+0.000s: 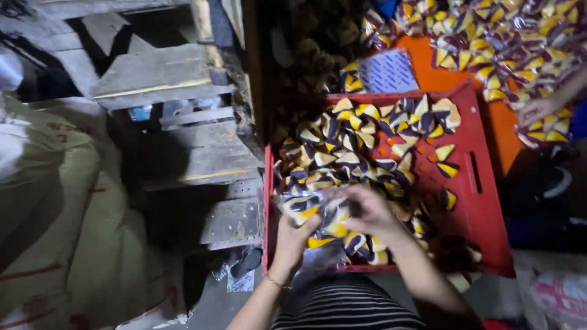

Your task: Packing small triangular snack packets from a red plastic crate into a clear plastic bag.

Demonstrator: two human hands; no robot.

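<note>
**Both hands on a bag over the red crate**

Head view: the left hand (295, 237) and right hand (371, 214) hold a clear bag (318, 214) of yellow-and-dark wedges between them, fingers curled and pinching its film, at the crate's (483, 208) 7 o'clock corner. Loose wedges (361, 143) fill the crate toward 12 o'clock. At 2 o'clock another person's hand (538, 110) rests by packed bags (489, 36). Sacks (55, 201) lie at 9 o'clock.

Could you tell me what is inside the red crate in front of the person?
The red crate holds a heap of yellow-and-dark triangular snack pieces. The left hand and right hand hold a clear bag over it, hiding what lies beneath.
</note>
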